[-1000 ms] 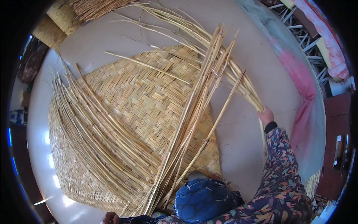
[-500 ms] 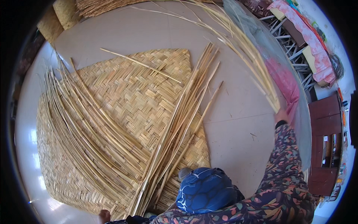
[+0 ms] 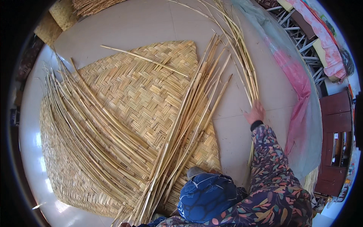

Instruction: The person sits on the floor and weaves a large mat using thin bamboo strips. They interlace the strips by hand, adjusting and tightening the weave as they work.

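Note:
My right hand lies over a slim bundle of long, dry reed stalks on the floor, right of a woven mat. Its fingers look spread on the stalks, with the thumb held out to the left; the stalks run on beneath the hand and beside the forearm. Only a sliver of my left hand shows at the bottom edge, near the lower ends of a thicker reed bundle that crosses the mat. Its fingers are hidden.
Many separate reeds fan over the mat's left part, and a single reed lies across its far part. My blue-covered knee is at the front. Pink and clear plastic sheeting and a dark red cabinet stand on the right.
My right hand has brought the slim reed bundle leftward and down to the floor, and its grip has loosened. My left hand has slipped mostly out of view at the bottom.

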`<state>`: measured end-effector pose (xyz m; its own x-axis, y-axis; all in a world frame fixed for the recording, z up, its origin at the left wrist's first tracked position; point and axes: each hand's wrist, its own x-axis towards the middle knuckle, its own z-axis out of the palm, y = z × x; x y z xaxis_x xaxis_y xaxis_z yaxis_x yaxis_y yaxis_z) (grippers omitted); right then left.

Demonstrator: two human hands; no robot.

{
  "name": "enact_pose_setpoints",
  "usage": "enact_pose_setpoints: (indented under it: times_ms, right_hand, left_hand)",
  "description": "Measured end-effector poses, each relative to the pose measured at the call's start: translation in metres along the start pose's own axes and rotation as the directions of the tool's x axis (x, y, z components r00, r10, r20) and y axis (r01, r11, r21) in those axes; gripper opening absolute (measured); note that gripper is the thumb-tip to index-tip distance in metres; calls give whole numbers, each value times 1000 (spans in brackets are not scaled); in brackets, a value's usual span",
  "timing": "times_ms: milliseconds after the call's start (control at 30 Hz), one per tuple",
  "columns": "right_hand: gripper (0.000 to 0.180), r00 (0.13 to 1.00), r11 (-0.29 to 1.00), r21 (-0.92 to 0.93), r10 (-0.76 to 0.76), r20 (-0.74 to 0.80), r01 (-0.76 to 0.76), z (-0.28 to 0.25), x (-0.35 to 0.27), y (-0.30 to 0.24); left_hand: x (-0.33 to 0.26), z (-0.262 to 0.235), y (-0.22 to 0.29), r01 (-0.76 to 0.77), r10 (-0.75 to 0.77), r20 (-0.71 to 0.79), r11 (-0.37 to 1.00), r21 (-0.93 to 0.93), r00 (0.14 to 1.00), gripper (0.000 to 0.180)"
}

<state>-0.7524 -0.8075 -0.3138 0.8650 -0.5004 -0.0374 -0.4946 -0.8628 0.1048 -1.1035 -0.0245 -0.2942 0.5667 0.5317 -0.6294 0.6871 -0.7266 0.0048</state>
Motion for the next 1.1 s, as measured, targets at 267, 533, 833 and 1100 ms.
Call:
enact_pose_setpoints:
  times_ms: [267,533,833,1100]
  right_hand:
    - [28,699,688,140,-680,-220,713,-36,69,-262]
    - [27,778,778,47,-628,16,627,-18,101,-324]
    - [22,844,858,184,-394,-364,480,-25,72,-166]
    - [36,942,935,-179,-326,-83,307,46,-64,63]
  left_hand:
    - [-33,8,-10,68,-68,0,997,25,998,44]
    - [-78,33,-26,123,-122,-19,992,15,992,54]
    - [-85,52,-12,-35,56,-117,984,172,992,75]
    - [-74,28,43,-119,144,-64,949,293,987,98]
